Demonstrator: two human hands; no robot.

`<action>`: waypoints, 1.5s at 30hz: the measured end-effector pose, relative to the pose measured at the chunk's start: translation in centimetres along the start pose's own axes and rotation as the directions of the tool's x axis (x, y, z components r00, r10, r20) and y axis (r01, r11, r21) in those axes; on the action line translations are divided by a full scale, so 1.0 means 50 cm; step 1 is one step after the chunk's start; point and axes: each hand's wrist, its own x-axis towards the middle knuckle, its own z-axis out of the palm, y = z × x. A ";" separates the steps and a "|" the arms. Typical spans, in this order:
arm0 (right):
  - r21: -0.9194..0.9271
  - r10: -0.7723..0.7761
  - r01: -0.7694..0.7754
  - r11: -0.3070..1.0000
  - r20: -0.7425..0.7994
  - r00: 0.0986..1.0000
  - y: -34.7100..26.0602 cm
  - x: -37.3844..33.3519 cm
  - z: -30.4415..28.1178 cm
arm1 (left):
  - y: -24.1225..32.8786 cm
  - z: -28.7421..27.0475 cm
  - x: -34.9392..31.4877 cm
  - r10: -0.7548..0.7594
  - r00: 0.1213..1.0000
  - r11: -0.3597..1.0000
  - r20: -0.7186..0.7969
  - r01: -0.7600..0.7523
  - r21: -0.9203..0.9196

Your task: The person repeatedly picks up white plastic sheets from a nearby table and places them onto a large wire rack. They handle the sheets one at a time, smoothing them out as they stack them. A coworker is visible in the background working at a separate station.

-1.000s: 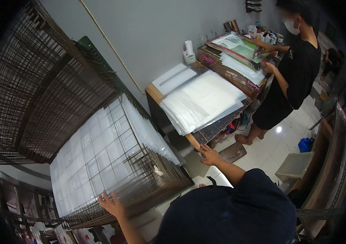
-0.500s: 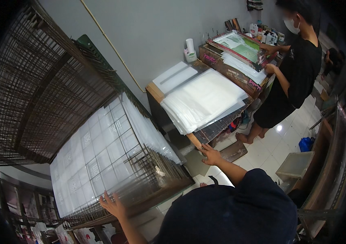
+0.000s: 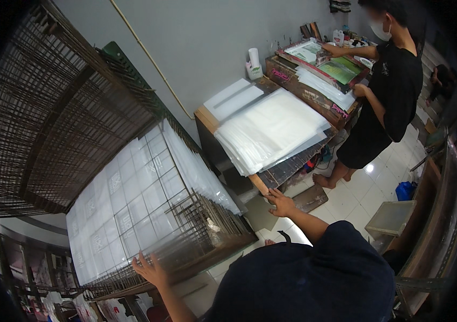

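Note:
My left hand point(image 3: 151, 271) has its fingers spread over the near edge of a wire drying rack point(image 3: 185, 228), holding nothing. Under its wires lie translucent printed plastic sheets point(image 3: 126, 206) in overlapping rows. My right hand point(image 3: 281, 203) touches the near corner of a dark work table with a wooden edge strip point(image 3: 259, 184), fingers apart and nothing in them. A thick stack of clear plastic sheets point(image 3: 274, 131) lies on that table, fanned along its left side. Behind it are more flat whitish sheets point(image 3: 234, 99).
At the right a masked co-worker point(image 3: 387, 102) handles a printing screen point(image 3: 325, 63) with green areas on a wooden bench. More rack tiers point(image 3: 51, 118) stand tilted up at the left. A white container point(image 3: 254, 65) holds a paper roll. A blue bag point(image 3: 405, 190) lies on the tiled floor.
The co-worker's far hand has moved left across the printing screen, and more of its green area shows. My two hands stay where they were; the view has shifted slightly.

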 end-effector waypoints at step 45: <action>0.769 0.271 -0.045 0.637 -0.169 0.948 0.077 0.070 0.015 | 0.016 -0.009 -0.003 0.033 0.998 0.999 -0.058 -0.035 -0.035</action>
